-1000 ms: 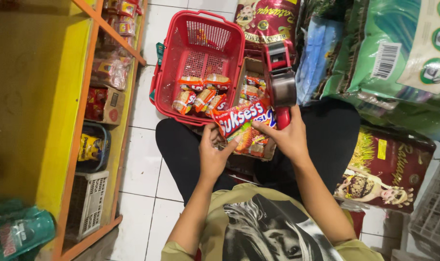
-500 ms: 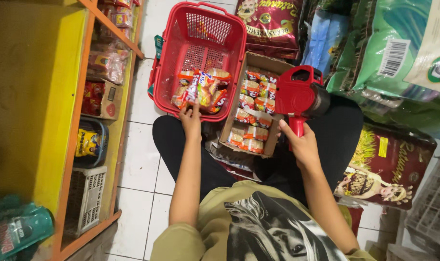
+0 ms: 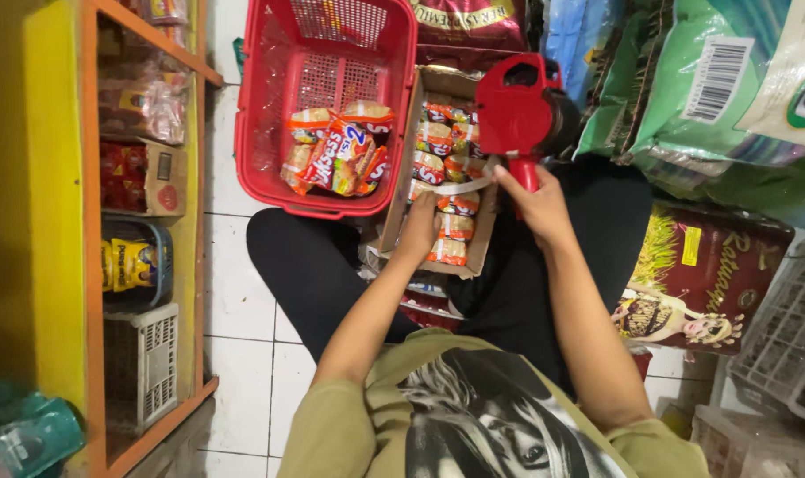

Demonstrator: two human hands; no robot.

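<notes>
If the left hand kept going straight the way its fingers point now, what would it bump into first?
The left hand reaches up into the cardboard box, so it would most likely meet the snack packets packed in rows there, the nearest ones just beyond its fingertips. It may already touch them; depth is hard to judge from above.

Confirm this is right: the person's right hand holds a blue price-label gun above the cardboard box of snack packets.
Not quite. The price-label gun is red, not blue, as the head view shows. The rest holds: the right hand has it by the handle above the cardboard box of snack packets.
</notes>
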